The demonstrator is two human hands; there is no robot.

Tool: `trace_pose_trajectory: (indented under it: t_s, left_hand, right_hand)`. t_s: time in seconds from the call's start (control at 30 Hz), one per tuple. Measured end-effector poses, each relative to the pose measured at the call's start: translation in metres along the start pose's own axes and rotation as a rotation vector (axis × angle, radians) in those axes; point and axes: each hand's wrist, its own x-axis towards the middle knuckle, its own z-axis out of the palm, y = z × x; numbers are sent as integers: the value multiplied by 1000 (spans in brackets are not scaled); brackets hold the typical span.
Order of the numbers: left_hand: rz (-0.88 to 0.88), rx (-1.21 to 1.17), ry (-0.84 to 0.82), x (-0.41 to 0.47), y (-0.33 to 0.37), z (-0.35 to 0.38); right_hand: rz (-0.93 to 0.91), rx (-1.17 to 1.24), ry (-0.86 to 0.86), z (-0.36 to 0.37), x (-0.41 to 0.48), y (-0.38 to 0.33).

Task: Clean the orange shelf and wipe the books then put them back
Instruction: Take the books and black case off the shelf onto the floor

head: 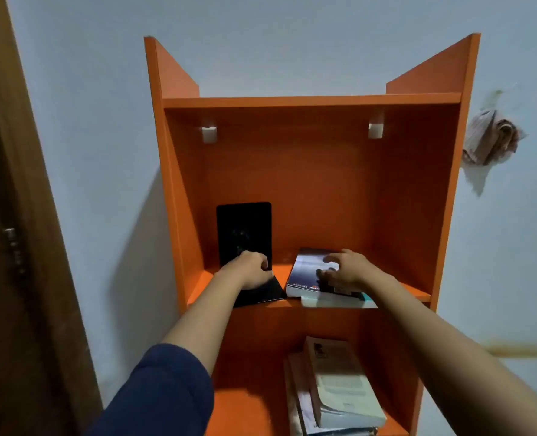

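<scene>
The orange shelf (311,171) stands against a pale wall. On its middle board a black L-shaped bookend (243,228) stands upright at the left, and my left hand (251,269) rests on its flat base with fingers curled at the upright plate. To the right lies a dark blue book (304,272) on top of a pale teal book (339,301). My right hand (344,269) hovers on the blue book's cover with fingers spread. On the board below, a stack of several pale books (336,388) lies flat.
A crumpled cloth (490,136) hangs on the wall right of the shelf. A dark wooden door frame (15,247) runs down the left edge. Two white brackets (209,134) sit under the top board.
</scene>
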Motion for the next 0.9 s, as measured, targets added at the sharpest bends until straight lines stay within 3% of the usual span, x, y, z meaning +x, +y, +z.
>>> trace_pose_trajectory:
  t_s: [0.17,0.33,0.53,0.63,0.8,0.9]
  left_hand:
    - [-37,3,-58,1,-13,22]
    - [25,-13,104,-10,-17,40]
    - [95,-155,128,-17,-20,40]
    - [124,-243,311,-18,-29,36]
    - [116,-238,832,-21,-43,26]
    - [124,-358,800,-16,-49,23]
  right_hand:
    - [6,10,8,23,-12,8]
    - [-32,-26,74,26,-31,7]
    - [-41,60,34,20,-41,11]
    - [29,177,79,18,-49,18]
    - [232,266,111,22,-56,36]
    - [226,385,70,20,-56,39]
